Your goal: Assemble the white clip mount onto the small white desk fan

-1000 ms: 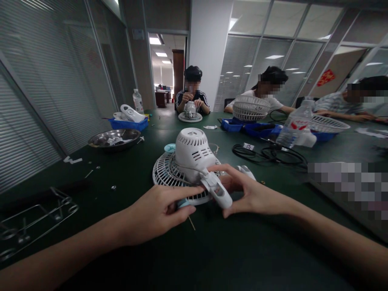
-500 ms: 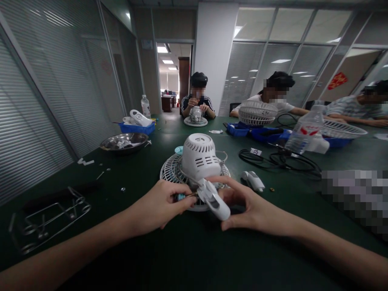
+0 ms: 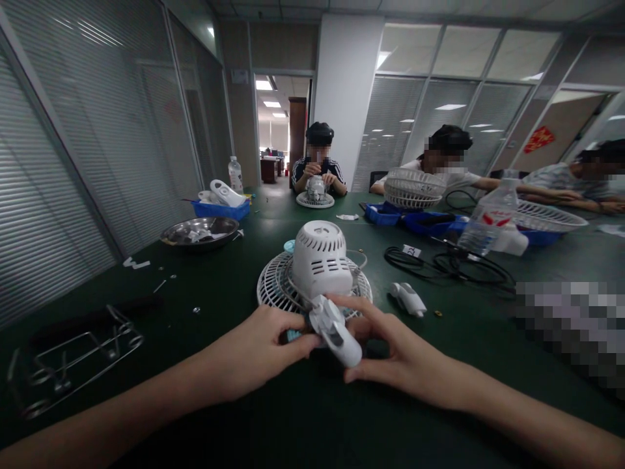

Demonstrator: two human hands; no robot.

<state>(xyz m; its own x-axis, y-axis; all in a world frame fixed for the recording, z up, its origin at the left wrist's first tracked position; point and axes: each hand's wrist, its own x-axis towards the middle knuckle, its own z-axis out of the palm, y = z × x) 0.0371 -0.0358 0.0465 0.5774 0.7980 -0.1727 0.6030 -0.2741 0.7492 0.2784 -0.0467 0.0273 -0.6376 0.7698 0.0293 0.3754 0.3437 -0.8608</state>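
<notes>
My right hand (image 3: 390, 345) grips a white plastic fan neck piece (image 3: 342, 342), fingers along its upper side and thumb at its lower end. The piece tilts down to the right, in front of the fan's white motor housing (image 3: 322, 260). At the neck piece's upper left end, my left hand (image 3: 266, 342) is closed in a pinch; what it holds is mostly hidden by the fingers. A bit of teal shows below them. The motor housing rests upright on a round white fan grille (image 3: 273, 280), a thin cable running beside it.
A second white plastic piece (image 3: 409, 299) and a small brass-coloured nut (image 3: 438, 314) lie right. Black cables (image 3: 469, 267) and a water bottle (image 3: 491, 215) stand beyond. Left are a bent-wire stand (image 3: 83, 352), a metal bowl (image 3: 170, 234) and a blue tray (image 3: 222, 210). Several co-workers sit around.
The neck piece and both hands have shifted slightly left and down in view. The brassy part seen between my left fingers earlier is now hidden. The fan has stayed in place.
</notes>
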